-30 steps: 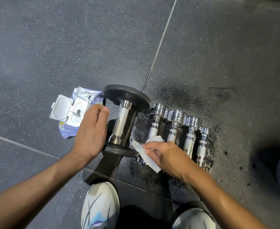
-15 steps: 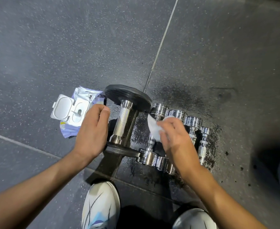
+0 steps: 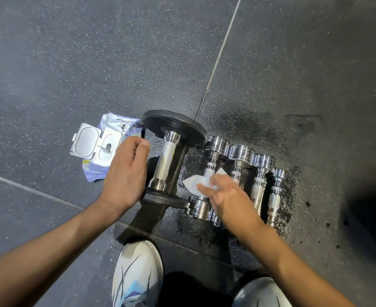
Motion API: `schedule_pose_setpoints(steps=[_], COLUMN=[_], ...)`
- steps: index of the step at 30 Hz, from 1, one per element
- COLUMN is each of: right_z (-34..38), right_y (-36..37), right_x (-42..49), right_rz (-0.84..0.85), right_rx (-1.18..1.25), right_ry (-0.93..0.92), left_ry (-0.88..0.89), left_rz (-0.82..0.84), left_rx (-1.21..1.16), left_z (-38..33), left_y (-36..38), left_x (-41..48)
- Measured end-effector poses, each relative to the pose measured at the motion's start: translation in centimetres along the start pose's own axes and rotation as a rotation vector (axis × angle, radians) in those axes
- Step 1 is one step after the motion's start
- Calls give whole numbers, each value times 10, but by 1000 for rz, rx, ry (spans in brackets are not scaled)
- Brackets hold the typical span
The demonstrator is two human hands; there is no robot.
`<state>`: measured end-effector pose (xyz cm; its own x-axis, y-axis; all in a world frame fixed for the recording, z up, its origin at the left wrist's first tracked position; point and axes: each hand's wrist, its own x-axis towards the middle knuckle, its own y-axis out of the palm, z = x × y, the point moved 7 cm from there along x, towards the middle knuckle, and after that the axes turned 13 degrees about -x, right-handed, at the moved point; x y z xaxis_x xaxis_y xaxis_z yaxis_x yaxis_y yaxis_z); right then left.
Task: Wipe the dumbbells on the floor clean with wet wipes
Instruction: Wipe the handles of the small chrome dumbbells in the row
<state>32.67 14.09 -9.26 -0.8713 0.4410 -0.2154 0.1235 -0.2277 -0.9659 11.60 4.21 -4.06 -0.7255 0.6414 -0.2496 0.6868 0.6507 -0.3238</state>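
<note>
The person is wearing white trainers, the left trainer showing black slash lines and a blue-and-purple patch, the right trainer showing mostly white, both forearms bare.

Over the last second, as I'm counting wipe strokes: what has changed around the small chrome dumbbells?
The right hand, pinching the white wet wipe, slid it from the near end of the leftmost small chrome dumbbell up toward its far head, then back to mid-handle. Nothing taken or released. The left hand by the large black-plated dumbbell, the open purple-and-white wipes pack and the other three chrome dumbbells stayed put.
</note>
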Motion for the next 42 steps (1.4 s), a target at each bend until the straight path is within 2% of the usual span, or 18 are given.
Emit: schedule_pose_setpoints(steps=[2,7,10,14,18,23,29,34,42], right_z=[-3,-32,-27,-7,2,-7,-4,15,51], right_y=[-7,-22,-17,-13,-7,-17,-22,-31,-19], right_x=[1,30,27,0,-12,-18,-26,-33,-49], right_rz=[32,0,61,84,209,191,182,25,71], right_rx=[0,-198,-192,-136,-27,105,33,-124,-119], right_ry=[-77,62,105,22,25,56,-6,-118,-201], left_ry=[-1,-7,-3,-12,-19,-17,-21,-21,-15], left_rz=[2,-6,-8,-17,-17,-17,-17,-19,-14], left_rx=[-1,9,11,11,11,28,27,32,39], left_z=[1,1,2,3,2,0,1,1,-1], left_y=[0,1,1,0,0,1,0,1,1], left_x=[0,1,1,1,1,-1,0,0,-1])
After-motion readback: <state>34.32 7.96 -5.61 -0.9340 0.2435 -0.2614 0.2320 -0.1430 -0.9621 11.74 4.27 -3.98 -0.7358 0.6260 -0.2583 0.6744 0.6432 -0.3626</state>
